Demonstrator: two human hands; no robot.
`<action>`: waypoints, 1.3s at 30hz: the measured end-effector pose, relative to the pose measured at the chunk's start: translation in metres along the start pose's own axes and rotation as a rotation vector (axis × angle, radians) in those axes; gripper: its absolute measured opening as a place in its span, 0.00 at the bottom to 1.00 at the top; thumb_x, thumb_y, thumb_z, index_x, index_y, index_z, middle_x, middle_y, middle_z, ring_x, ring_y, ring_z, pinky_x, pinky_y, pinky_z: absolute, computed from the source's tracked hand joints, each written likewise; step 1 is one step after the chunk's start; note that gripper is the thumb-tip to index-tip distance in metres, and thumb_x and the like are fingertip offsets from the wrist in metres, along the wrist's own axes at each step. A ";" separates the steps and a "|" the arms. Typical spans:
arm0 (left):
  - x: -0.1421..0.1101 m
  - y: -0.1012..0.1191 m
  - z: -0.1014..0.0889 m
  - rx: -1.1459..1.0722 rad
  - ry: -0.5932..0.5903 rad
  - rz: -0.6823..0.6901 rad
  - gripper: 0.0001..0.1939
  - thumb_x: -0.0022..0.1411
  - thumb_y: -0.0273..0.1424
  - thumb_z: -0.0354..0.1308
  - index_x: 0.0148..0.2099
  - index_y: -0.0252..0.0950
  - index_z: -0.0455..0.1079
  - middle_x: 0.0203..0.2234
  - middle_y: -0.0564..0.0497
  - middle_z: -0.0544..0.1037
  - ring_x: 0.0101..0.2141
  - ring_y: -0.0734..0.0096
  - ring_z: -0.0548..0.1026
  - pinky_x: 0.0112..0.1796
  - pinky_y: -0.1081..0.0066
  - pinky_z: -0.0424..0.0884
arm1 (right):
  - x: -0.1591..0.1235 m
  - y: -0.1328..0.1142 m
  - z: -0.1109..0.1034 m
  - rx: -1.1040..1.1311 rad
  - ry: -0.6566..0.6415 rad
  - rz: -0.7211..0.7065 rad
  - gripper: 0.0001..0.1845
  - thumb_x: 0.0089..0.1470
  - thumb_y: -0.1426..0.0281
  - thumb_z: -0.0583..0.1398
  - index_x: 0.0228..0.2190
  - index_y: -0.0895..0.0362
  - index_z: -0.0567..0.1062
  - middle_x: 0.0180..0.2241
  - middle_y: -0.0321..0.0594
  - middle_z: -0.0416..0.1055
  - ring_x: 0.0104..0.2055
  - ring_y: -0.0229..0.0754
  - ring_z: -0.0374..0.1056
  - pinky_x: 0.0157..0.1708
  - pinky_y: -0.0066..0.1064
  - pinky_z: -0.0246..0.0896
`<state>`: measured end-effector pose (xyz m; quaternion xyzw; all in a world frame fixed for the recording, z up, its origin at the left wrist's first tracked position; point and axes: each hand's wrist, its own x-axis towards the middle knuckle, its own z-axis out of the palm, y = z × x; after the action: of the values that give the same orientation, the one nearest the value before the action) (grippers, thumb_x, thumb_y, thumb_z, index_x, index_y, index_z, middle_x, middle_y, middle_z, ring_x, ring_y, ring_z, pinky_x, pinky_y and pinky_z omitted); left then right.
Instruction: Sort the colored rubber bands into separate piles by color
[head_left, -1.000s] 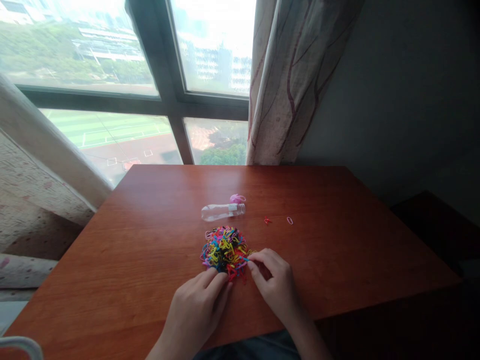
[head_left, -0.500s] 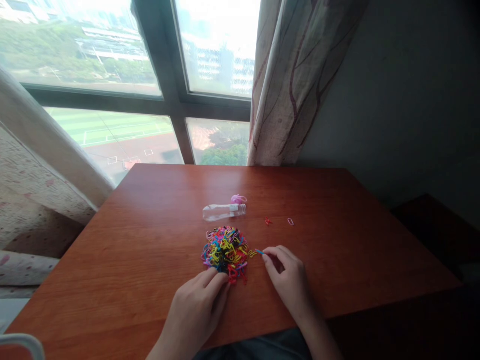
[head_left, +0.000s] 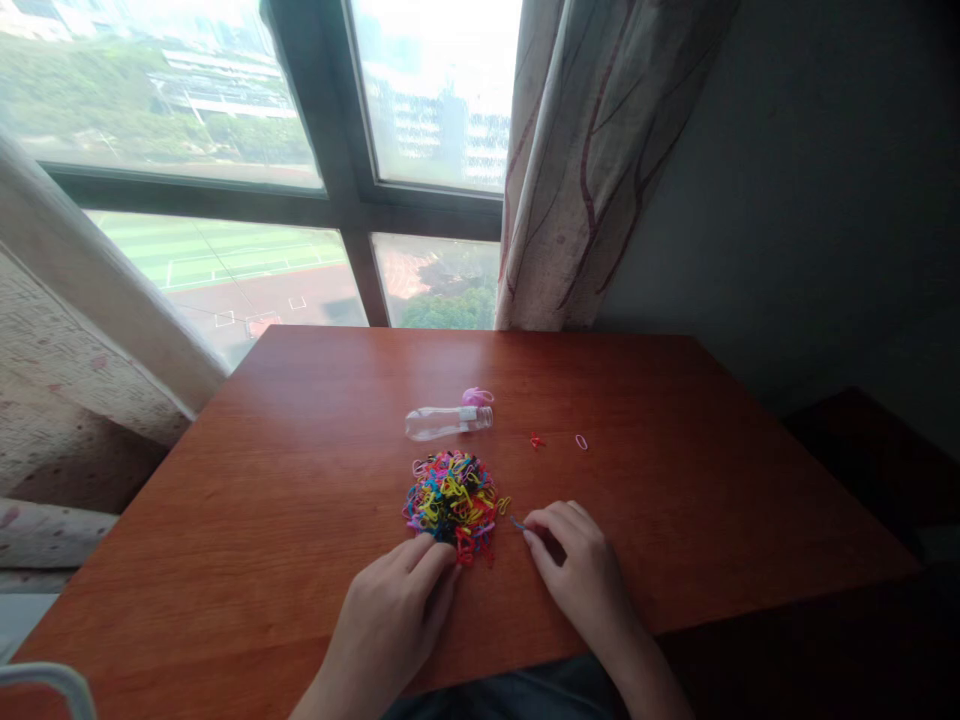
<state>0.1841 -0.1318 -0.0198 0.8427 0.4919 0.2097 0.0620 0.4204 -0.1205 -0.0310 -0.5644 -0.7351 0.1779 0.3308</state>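
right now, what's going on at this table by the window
At a reddish-brown wooden table, a person's right hand pinches a thin blue band just right of a heap of small multicoloured bands. The left hand is at the heap's near edge; whether it grips anything is hidden. A clear bottle lies on its side beyond the heap, with a red cluster and a pale pink loop to its right.

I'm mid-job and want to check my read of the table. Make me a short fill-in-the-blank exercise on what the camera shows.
1. The right hand pinches a ____ band.
2. The clear bottle lies on its ____.
3. The small cluster between the clear bottle and the pale loop is ____.
Missing words: blue; side; red.
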 end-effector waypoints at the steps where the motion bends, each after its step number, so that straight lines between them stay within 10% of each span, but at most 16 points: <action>1: 0.000 0.000 0.000 0.003 0.000 0.000 0.12 0.70 0.32 0.46 0.38 0.41 0.71 0.29 0.51 0.77 0.29 0.66 0.77 0.30 0.69 0.72 | 0.000 0.002 -0.001 -0.011 0.007 0.007 0.07 0.59 0.76 0.58 0.31 0.54 0.73 0.30 0.37 0.71 0.34 0.43 0.66 0.36 0.32 0.59; 24: 0.000 0.000 -0.003 -0.065 0.031 -0.001 0.09 0.68 0.29 0.48 0.40 0.41 0.70 0.30 0.51 0.79 0.29 0.69 0.78 0.31 0.72 0.73 | 0.007 0.013 -0.003 -0.036 0.166 0.094 0.06 0.60 0.72 0.56 0.35 0.54 0.74 0.30 0.40 0.72 0.32 0.43 0.67 0.32 0.32 0.62; 39: 0.025 -0.007 -0.021 -0.086 0.078 0.031 0.08 0.68 0.29 0.49 0.40 0.40 0.69 0.29 0.52 0.77 0.27 0.72 0.75 0.28 0.75 0.67 | 0.000 -0.020 0.011 0.018 -0.054 -0.001 0.07 0.57 0.77 0.58 0.31 0.53 0.73 0.31 0.37 0.71 0.35 0.42 0.66 0.36 0.31 0.58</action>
<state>0.1805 -0.1085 0.0047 0.8380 0.4713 0.2643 0.0755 0.3986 -0.1255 -0.0255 -0.5560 -0.7425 0.1995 0.3158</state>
